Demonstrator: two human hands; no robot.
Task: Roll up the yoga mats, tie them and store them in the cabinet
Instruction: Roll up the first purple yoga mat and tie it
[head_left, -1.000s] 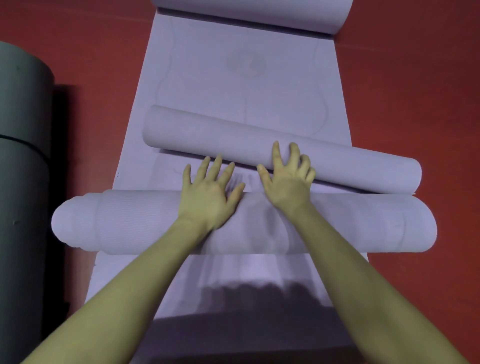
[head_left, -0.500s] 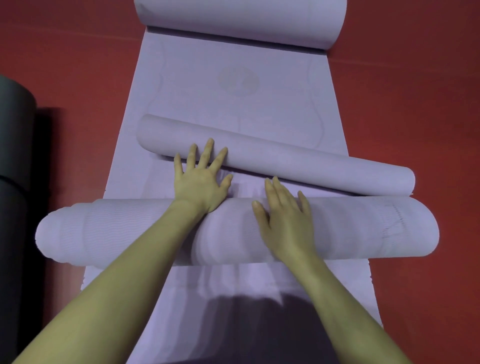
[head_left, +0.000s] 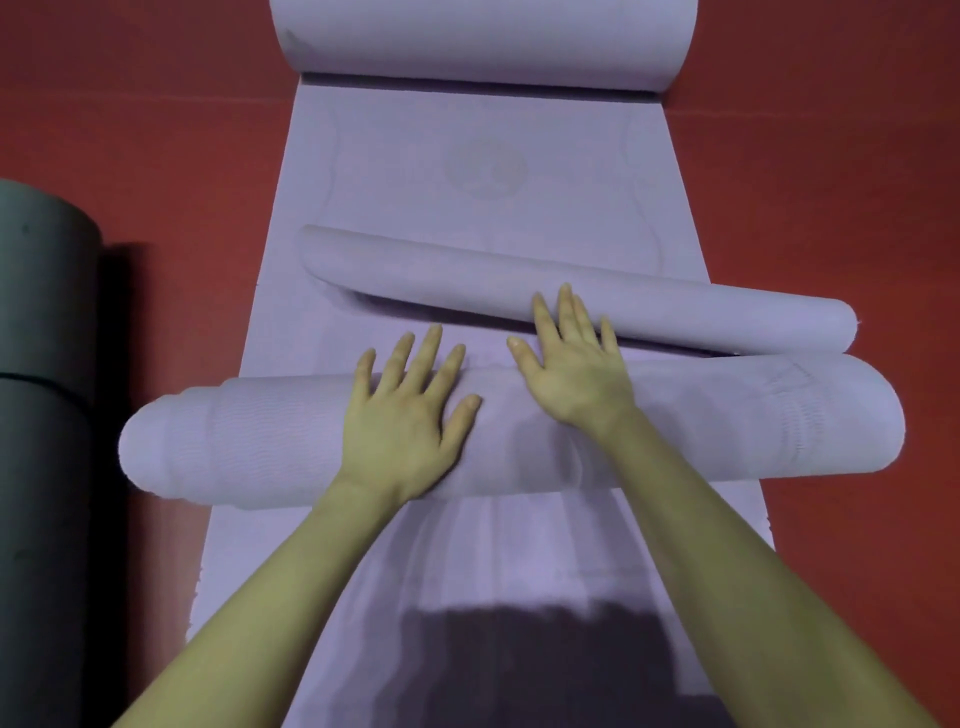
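A lilac yoga mat (head_left: 483, 171) lies flat on the red floor, running away from me. Across it sits a thick lilac roll (head_left: 753, 421), wider than the flat mat. My left hand (head_left: 410, 415) presses flat on top of this roll, fingers spread. My right hand (head_left: 571, 369) rests palm-down on the roll's far side, its fingertips touching a thinner lilac roll (head_left: 675, 312) that lies slanted just beyond. Another curled lilac roll (head_left: 483, 36) sits at the far end of the mat.
Dark grey rolled mats (head_left: 41, 415) lie along the left edge on the red floor (head_left: 831, 156). My shadow falls on the near part of the flat mat.
My hands have alternated on the thick roll: the left drew back onto its top and the right reached forward to the thin roll. The thick roll shifted slightly to the right.
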